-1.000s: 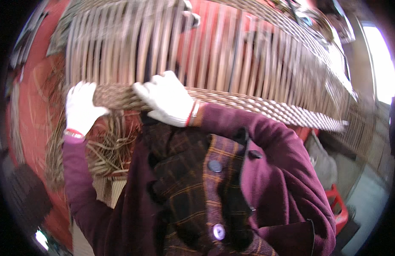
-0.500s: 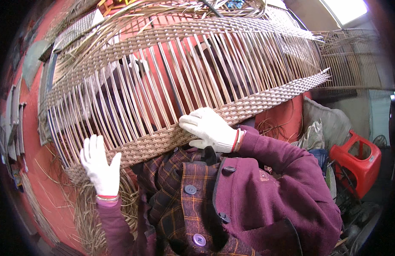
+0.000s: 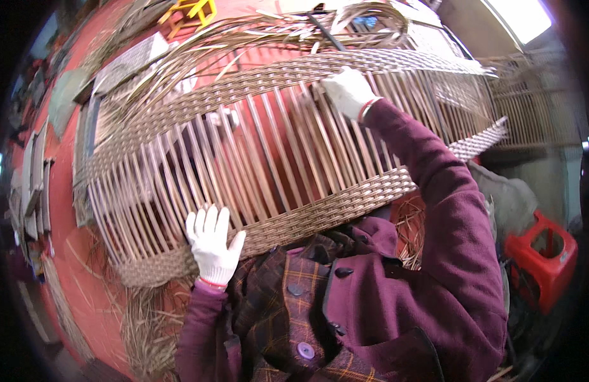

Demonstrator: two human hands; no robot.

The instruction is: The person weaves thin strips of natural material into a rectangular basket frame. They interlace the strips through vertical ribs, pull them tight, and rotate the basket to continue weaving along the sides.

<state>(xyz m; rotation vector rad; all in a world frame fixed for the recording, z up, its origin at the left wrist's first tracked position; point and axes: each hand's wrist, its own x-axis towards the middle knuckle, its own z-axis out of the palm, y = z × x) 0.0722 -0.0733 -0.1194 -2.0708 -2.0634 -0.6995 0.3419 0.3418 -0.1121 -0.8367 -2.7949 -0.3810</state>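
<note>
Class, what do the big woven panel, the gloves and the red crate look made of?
Panel: probably rattan or cane, matte tan; round ribs, braided bands. Gloves, left hand, right hand: likely white knitted cotton with red cuffs. Crate: seemingly moulded plastic, smooth and slightly glossy.

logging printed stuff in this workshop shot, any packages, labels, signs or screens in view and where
None that can be made out: no package, label, sign or screen shows.
The view is filled by a woven wicker panel, with the left hand flat on its near edge and the right hand on its far band.
A red plastic stool stands at the right, with no label visible.
</note>
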